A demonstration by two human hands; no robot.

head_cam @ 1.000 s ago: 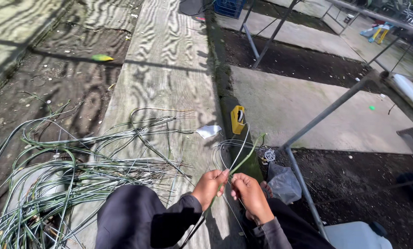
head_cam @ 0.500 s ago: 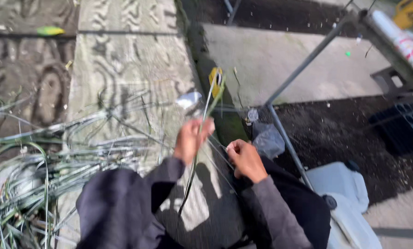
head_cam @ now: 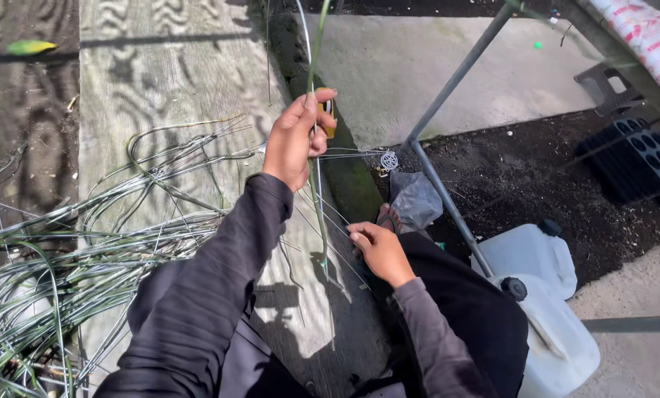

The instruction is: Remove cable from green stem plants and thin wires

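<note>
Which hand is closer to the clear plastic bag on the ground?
The right hand sits just left of the plastic bag. The left hand is raised farther away, gripping a long green stem.

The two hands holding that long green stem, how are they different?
The left hand is raised high and pinches the green stem near its upper part, while the right hand sits low by the lap, gripping the stem's lower part. The left hand's arm is stretched out, the right hand's arm is bent in close. Both hands are bare, come out of dark sleeves, and hold the same stem.
</note>
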